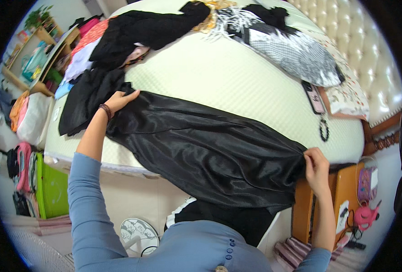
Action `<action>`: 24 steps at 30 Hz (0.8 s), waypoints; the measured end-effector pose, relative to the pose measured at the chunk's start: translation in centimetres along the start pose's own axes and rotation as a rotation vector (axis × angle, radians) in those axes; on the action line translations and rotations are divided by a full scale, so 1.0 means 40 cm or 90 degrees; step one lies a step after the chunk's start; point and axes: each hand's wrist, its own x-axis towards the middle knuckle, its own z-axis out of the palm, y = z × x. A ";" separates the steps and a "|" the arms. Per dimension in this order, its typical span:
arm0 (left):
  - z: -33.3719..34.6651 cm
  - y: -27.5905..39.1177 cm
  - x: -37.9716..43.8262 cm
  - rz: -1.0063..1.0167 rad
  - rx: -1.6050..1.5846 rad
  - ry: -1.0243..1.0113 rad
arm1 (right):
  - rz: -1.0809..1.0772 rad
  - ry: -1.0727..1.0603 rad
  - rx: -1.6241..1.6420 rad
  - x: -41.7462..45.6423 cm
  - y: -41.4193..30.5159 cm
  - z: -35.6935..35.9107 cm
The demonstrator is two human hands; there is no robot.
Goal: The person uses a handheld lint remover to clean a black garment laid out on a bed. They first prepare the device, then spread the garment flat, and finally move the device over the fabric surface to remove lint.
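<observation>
A long black satin garment (204, 146) stretches between my two hands across the near edge of the bed. My left hand (121, 101) grips its left end, thumb on top, beside a folded black garment (85, 98). Its right end is pinched at the upper corner by my right hand (316, 167), off the mattress corner near the nightstand. The cloth's lower edge hangs over the mattress side, above my lap. Part of the left end is hidden under my left hand.
On the pale quilted mattress (201, 68) lie black clothes (143, 32), a grey-and-white knit (289, 54), and a phone (313, 98) with a beaded strap. A wooden nightstand (345, 183) holds a pink kettle-like item (365, 216). A green storage box (53, 190) and a fan base (139, 234) are on the floor.
</observation>
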 end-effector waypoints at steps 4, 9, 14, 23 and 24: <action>-0.026 0.051 0.029 0.071 -0.066 0.048 | -0.024 -0.004 -0.095 -0.009 0.015 -0.007; -0.286 0.106 -0.001 0.256 -0.606 0.107 | -0.042 -0.025 -0.146 -0.028 0.017 -0.020; -0.561 0.085 -0.017 0.319 -0.632 0.129 | -0.054 0.025 -0.098 -0.004 0.004 0.006; -0.619 0.073 -0.015 0.279 -0.562 0.066 | 0.298 -0.215 0.189 -0.046 0.014 0.020; -0.592 0.088 -0.015 0.246 -0.580 0.093 | 0.263 -0.264 0.173 -0.068 0.034 0.021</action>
